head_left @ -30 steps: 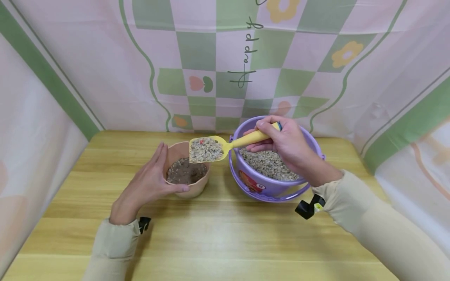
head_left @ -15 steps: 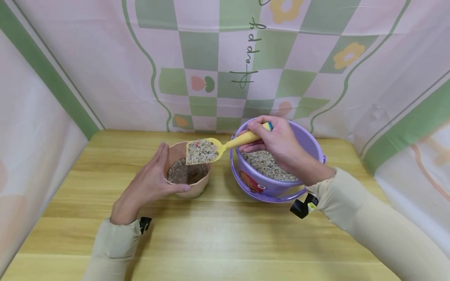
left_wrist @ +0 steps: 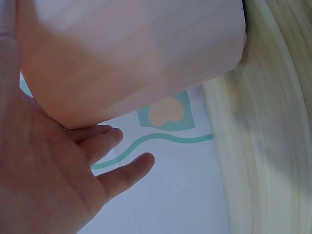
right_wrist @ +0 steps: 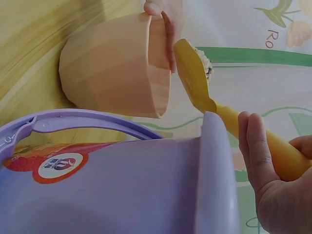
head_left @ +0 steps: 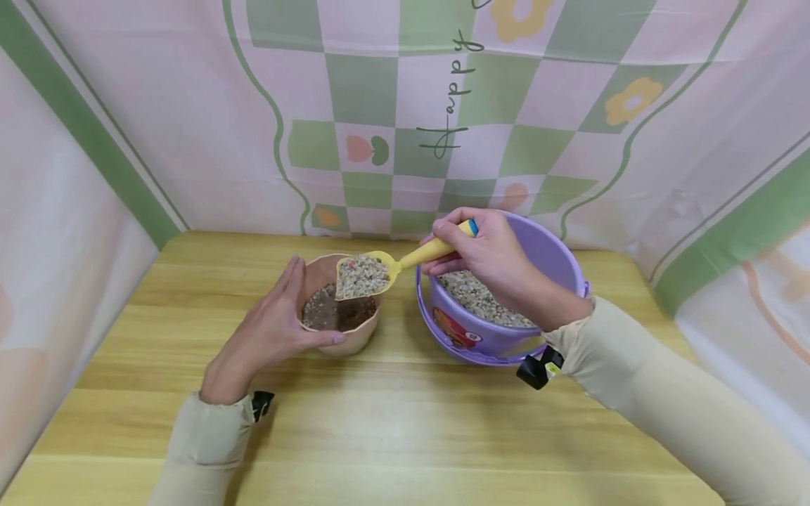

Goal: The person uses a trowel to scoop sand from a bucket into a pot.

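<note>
My left hand (head_left: 268,316) holds a peach-coloured faceted plant pot (head_left: 361,337) at its left side, thumb along the near side and fingers toward the far side. In the left wrist view, some fingers (left_wrist: 129,175) stand clear of the pot's wall. Dark brown soil-like material (head_left: 325,313) with small stones lies inside. My right hand (head_left: 484,253) grips the handle of a yellow toy shovel (head_left: 433,251). Its blade, heaped with fine gravel (head_left: 363,275), is above the pot's right part, tilted slightly toward it. Some of the soil is hidden under the blade.
A purple bucket (head_left: 446,306) with gravel (head_left: 484,299) stands to the right of the pot, partly under my right forearm. Its purple carrying handle (head_left: 490,360) hangs down in front. Printed cloth (head_left: 361,84) rises behind the wooden table (head_left: 392,422).
My right hand has moved left with the loaded shovel, bringing the blade further over the pot, slightly lower and more tilted. The left hand stays on the pot.
</note>
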Demonstrator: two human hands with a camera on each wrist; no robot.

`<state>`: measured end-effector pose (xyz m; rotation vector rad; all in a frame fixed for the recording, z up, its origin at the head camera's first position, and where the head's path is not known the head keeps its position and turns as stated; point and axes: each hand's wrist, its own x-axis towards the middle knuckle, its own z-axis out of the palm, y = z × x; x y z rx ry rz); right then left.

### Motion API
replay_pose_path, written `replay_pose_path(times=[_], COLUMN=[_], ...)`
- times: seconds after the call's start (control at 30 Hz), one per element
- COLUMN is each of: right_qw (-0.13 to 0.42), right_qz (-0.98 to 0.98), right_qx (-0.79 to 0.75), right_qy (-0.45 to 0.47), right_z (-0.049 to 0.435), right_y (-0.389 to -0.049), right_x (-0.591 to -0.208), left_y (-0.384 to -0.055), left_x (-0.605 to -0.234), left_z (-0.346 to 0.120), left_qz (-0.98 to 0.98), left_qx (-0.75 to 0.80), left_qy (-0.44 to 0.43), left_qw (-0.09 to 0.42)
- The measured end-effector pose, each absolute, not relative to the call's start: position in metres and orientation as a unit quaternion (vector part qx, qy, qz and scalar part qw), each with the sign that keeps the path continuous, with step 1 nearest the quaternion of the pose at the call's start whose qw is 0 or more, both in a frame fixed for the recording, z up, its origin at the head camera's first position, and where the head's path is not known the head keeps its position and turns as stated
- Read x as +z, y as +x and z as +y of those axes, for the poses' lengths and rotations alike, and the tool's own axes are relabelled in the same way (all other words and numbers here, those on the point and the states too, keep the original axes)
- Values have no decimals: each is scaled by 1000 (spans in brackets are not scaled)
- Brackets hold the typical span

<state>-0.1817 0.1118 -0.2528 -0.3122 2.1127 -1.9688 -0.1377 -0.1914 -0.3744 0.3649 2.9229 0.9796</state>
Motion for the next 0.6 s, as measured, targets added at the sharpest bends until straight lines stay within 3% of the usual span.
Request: replay_pose_path(times=[0.6], right_qw=[102], right_qz=[765], right_qx=[-626], right_qy=[-116], right_z=[95], right_y=[-183], right_x=[-254], left_y=[-136], left_x=[-375], left_z=[-191], left_qz=[940], left_qx=[322], left_qy=[114], left_qw=[23])
